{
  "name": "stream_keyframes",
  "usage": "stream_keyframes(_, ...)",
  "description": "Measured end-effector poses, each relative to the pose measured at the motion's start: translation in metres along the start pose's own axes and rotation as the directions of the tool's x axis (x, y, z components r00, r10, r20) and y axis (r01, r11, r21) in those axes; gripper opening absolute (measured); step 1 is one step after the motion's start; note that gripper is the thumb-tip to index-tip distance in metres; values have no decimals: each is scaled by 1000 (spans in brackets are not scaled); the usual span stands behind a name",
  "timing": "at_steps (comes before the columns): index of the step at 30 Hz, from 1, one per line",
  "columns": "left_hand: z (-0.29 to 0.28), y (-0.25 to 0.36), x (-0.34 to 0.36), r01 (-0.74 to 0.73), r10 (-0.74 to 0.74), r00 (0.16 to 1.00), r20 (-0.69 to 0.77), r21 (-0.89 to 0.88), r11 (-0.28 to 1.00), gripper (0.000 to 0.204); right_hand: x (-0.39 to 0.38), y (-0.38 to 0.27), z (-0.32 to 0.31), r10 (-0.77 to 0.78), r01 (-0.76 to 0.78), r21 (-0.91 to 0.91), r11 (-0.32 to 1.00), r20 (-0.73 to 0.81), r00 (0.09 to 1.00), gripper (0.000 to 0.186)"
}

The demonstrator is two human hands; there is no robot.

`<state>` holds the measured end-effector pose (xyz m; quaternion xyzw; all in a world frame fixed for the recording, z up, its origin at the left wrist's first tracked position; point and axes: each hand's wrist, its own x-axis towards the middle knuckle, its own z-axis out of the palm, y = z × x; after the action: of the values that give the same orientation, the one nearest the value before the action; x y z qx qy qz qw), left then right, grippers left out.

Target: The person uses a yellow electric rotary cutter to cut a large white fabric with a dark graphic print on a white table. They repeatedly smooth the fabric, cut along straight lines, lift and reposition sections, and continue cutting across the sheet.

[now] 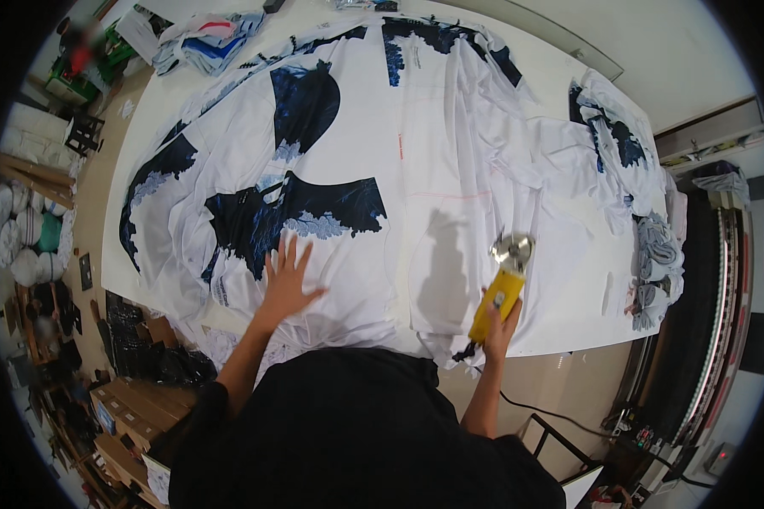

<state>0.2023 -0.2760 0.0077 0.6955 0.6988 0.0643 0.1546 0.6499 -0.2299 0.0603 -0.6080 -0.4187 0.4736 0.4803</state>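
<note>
My left hand (289, 287) lies with fingers spread on a white fabric piece (348, 276), just below its dark blue printed band (331, 197). In my right hand (502, 329) is a yellow electric rotary fabric cutter (498, 297), gripped round its body. Its round metal head points away from me and appears to be above the white cloth, casting a shadow to the left. A dark cord hangs from its near end. Beyond my hands, a large white cloth with dark blue printed shapes (310, 106) covers the middle of the table.
Folded pale blue fabric pieces (208, 42) lie at the table's far left corner. More printed pieces (624, 144) and bundled cloth (658, 250) line the right edge of the white table (560, 327). Cardboard boxes (136, 416) stand on the floor at lower left. The cutter's cord (560, 417) runs off right.
</note>
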Motion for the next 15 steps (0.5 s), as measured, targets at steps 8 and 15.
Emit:
stream_keyframes(8, -28, -79, 158, 431, -431, 899, -79, -21, 902, 115, 150, 33, 44, -159, 153, -69, 986, -86, 984, 45)
stream_keyframes(15, -17, -87, 99, 454, -454, 891, 9, -4, 891, 139, 73, 70, -12, -128, 93, -168, 981, -214, 968, 53)
